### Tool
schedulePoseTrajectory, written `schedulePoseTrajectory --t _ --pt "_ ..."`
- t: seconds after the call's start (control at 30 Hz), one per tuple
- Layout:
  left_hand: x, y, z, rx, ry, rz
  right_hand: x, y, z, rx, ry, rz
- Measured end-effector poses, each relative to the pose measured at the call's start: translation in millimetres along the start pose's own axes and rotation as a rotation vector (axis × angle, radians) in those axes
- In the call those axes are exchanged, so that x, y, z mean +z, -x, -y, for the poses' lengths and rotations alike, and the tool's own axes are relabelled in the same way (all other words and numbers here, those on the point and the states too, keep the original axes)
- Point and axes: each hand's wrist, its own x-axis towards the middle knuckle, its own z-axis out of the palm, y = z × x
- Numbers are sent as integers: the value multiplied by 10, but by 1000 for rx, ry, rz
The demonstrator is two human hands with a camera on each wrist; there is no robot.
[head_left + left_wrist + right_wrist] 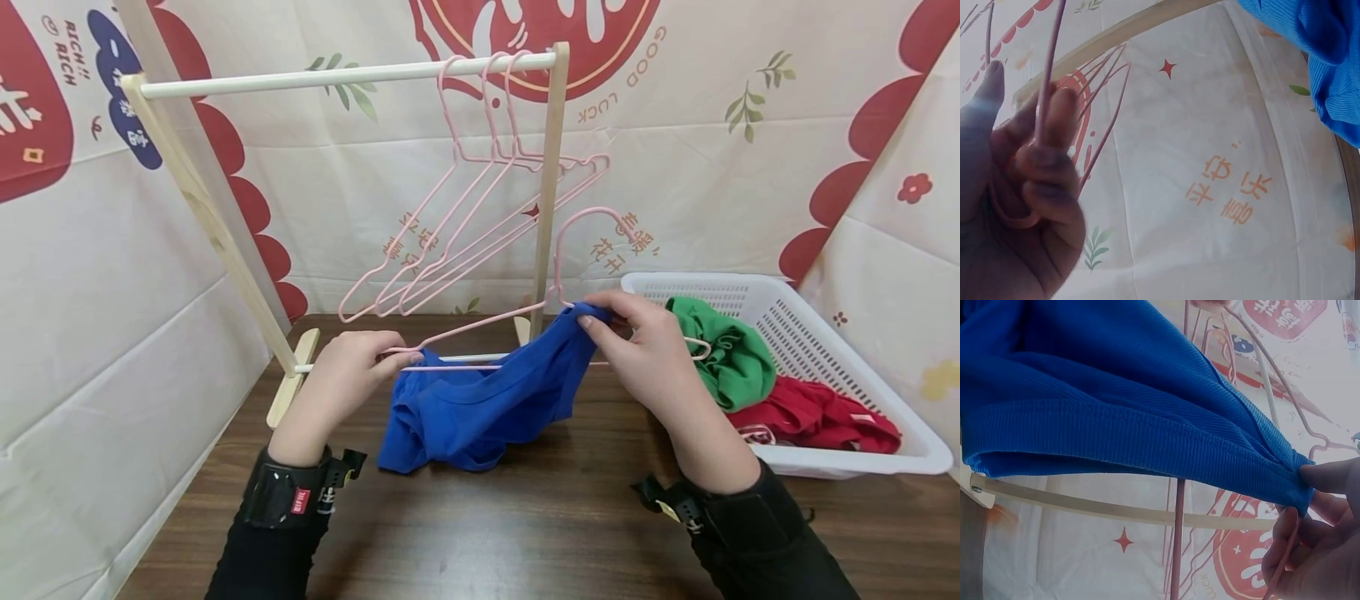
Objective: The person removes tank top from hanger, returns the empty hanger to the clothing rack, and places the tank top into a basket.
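A pink clothes hanger point(487, 318) is held low over the table, its hook pointing up. My left hand point(352, 375) grips the hanger's left end; in the left wrist view the fingers point(1054, 162) curl round the wire. Blue ribbed clothing point(487, 408) droops from the hanger, bunched at the bottom. My right hand point(648, 346) pinches its upper corner beside the hanger's neck. Up close in the right wrist view, thumb and fingers hold the ribbed band point(1116, 434) of the blue garment, with pink wire running past the fingers.
Behind the hands stands a wooden rack with a white rail point(300, 81); several pink hangers point(450, 225) hang at its right end. On the right, a white basket point(825, 333) contains green clothing point(731, 358) and red clothing point(817, 414). Brown tabletop point(465, 533) lies below.
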Motion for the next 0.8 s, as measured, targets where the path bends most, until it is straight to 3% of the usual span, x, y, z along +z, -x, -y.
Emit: schedulePoseTrajectory --t 0.2,0.3,0.5,0.8 --pt "-28 65 36 189 -37 -265 3 11 29 -17 -28 23" --pt "-39 93 57 236 -42 -351 3 18 45 -25 -30 42" --pt "-78 130 66 277 -28 -398 -1 24 68 -29 -7 49" --pt "-162 197 131 249 -48 -431 -4 40 28 -24 -9 58"
